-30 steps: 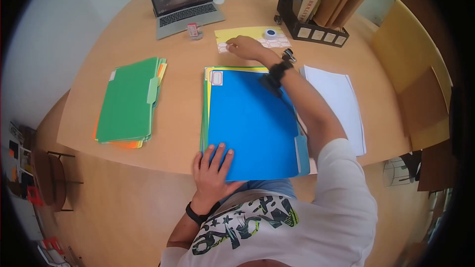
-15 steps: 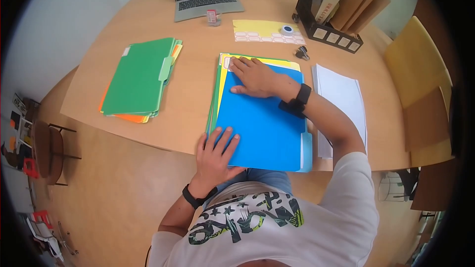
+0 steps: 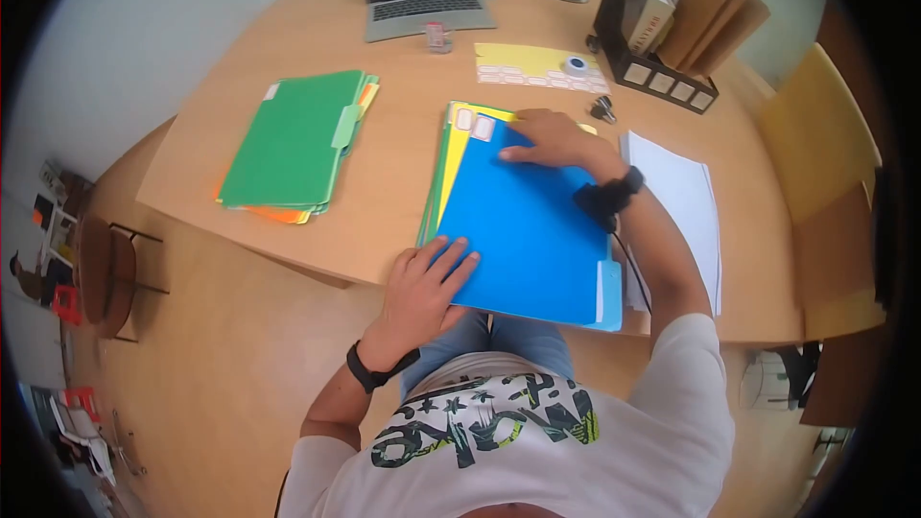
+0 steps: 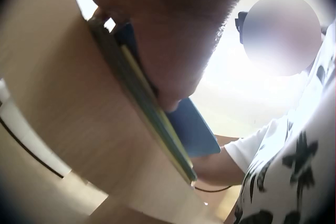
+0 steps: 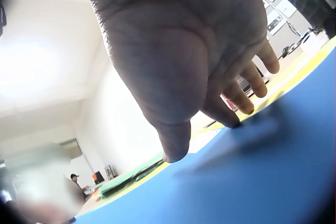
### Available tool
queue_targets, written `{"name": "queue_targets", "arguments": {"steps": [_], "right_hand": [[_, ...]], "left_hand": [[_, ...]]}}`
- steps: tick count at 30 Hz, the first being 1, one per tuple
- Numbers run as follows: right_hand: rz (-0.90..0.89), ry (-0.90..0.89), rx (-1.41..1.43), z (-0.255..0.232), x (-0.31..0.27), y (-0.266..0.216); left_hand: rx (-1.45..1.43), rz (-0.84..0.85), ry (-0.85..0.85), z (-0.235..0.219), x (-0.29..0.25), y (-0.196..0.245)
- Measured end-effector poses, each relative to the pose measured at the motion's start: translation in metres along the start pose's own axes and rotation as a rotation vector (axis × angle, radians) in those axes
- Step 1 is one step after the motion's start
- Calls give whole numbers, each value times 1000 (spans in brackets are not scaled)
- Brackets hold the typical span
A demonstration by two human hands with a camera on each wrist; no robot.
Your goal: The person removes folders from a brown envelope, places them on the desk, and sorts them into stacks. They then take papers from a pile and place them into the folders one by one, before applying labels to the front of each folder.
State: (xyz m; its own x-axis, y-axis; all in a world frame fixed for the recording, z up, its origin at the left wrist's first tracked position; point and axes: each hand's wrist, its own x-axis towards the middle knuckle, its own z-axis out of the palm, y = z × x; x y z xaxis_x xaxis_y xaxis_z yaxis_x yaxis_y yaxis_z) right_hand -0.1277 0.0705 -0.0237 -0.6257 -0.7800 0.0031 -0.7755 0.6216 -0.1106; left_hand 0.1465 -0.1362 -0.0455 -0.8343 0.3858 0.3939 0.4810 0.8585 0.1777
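A blue folder (image 3: 528, 221) lies skewed on a pile, with a yellow folder (image 3: 459, 152) and green edges showing along its left side. Red-bordered labels mark the upper left corners: one label (image 3: 483, 128) on the blue folder, another label (image 3: 464, 120) on the yellow. My right hand (image 3: 556, 142) rests palm down by the blue folder's far edge, its thumb and fingertips close to the surface in the right wrist view. With fingers laid straight on the lower left corner, my left hand (image 3: 422, 283) keeps its thumb along the near edge.
Green folders (image 3: 293, 144) lie stacked at left, white papers (image 3: 676, 211) at right. Beyond the pile are a label sheet (image 3: 537, 67) with a white roll (image 3: 576, 65), a black clip (image 3: 602, 110), a small red-and-clear item (image 3: 437, 38), a laptop (image 3: 427, 8) and a file holder (image 3: 662, 77).
My right hand has come back from the label sheet onto the blue folder's far part. The blue folder has turned, showing more of the yellow one at left. My left hand stays at the corner.
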Motion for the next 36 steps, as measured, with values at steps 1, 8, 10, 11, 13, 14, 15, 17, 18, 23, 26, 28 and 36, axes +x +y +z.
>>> {"name": "queue_targets", "arguments": {"steps": [1, 8, 10, 11, 13, 14, 15, 17, 18, 23, 26, 28, 36], "right_hand": [[1, -11, 69, -9, -5, 6], [312, 114, 609, -31, -41, 34], [343, 194, 686, -31, -51, 25], [362, 236, 725, -32, -56, 21], [289, 250, 679, -20, -58, 23], [254, 258, 658, -15, -60, 23], [224, 223, 642, -13, -62, 21], [167, 159, 610, -10, -63, 13], [156, 164, 580, -9, -63, 10], [119, 188, 514, -4, -64, 9], [132, 182, 512, -2, -65, 12], [79, 163, 440, -2, -65, 15], [67, 155, 384, -1, -66, 17]], "left_hand": [[20, 27, -68, -8, 2, -3], [-194, 17, 135, -66, 13, -46], [-153, -24, 318, -81, 10, -80], [-41, -63, 349, -93, 6, -100], [75, -99, 483, -110, 1, -136], [98, -121, 478, -115, -3, -151], [122, -141, 472, -118, -8, -167], [149, -180, 424, -120, -18, -194], [151, -199, 383, -117, -24, -208], [159, -308, 186, -105, -50, -251], [279, -317, 106, -102, -67, -276], [210, -362, 91, -101, -76, -289], [97, -496, -72, -113, -80, -297]]}}
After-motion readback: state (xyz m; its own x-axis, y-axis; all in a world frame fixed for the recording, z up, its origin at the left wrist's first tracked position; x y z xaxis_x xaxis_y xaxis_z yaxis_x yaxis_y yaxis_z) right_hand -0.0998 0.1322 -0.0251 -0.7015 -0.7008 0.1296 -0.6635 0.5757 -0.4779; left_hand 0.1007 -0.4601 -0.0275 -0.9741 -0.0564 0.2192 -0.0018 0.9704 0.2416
